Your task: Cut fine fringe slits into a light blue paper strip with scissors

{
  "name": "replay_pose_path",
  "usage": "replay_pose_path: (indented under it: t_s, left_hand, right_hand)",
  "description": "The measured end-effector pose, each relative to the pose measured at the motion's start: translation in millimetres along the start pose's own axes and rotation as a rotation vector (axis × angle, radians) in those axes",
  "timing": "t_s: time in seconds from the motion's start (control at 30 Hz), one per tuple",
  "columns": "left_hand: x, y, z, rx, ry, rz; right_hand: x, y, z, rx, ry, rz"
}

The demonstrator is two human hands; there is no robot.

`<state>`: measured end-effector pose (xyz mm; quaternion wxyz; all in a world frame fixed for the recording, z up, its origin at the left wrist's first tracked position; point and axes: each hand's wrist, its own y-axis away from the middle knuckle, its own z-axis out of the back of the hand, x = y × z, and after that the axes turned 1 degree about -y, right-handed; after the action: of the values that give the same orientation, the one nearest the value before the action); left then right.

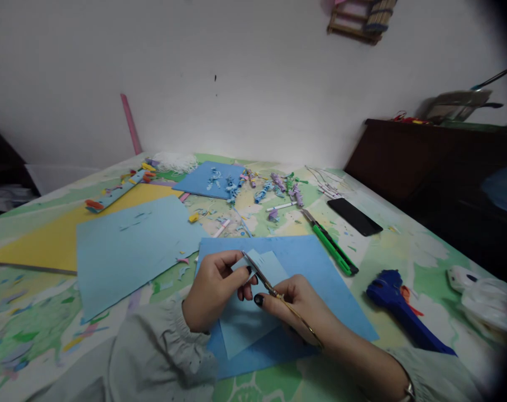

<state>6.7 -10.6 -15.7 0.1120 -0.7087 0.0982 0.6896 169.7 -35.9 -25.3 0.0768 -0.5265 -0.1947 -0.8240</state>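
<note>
My left hand [214,287] is closed in a pinch on a small light blue paper piece [247,318], holding its upper edge. My right hand [299,310] grips slim scissors [264,278], whose blades point up and left into the top of that paper piece. Both hands hover over a darker blue sheet [316,268] lying on the patterned table [387,251].
A large light blue sheet [128,245] and a yellow sheet [48,240] lie to the left. A green utility knife [331,243], a black phone [354,216] and a blue glue gun [398,307] lie to the right. Curled paper scraps [257,187] are scattered at the back.
</note>
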Motion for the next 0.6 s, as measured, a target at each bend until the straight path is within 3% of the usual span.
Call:
replay_pose_path:
  t_s: [0.6]
  left_hand:
    - [0.7,0.4,-0.1,0.011,0.015,-0.007]
  right_hand:
    - [-0.2,-1.5,1.6,-0.009,-0.029,0.006]
